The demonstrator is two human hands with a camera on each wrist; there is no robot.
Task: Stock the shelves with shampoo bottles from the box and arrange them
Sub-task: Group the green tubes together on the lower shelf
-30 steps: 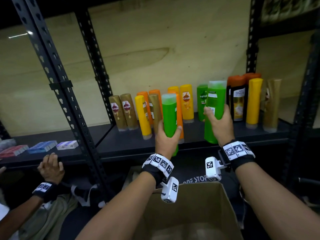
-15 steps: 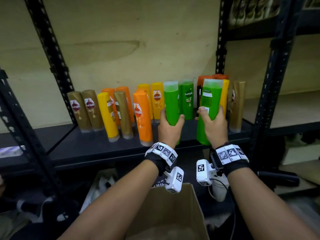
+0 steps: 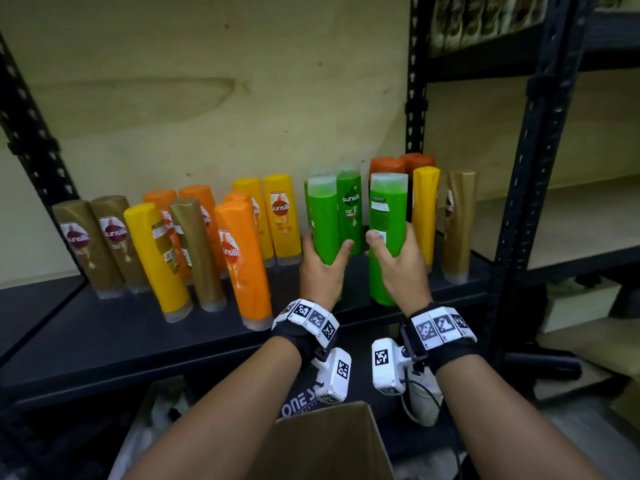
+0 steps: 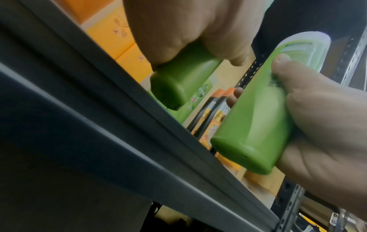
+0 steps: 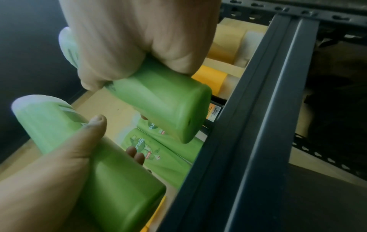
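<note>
Left hand [image 3: 320, 271] fingers [image 5: 137, 154] wrapped round green shampoo bottle [image 3: 323, 223]; right hand [image 3: 398, 268] grasping second green bottle [image 3: 386, 237]. Both raised over shelf [image 3: 104, 334] front edge, unplaced. Many bottles already stocked; box [image 3: 329, 441] contents unseen.

Two upright green shampoo bottles [image 3: 323, 226] [image 3: 387, 233], held

A pale plywood panel [image 3: 173, 81] backs the rack, its grain showing one long dark streak. Right of the black perforated upright [image 3: 414, 74], rows of packets [image 3: 485, 19] fill the upper level. A black cylinder [image 3: 543, 365] lies on the floor at lower right.
</note>
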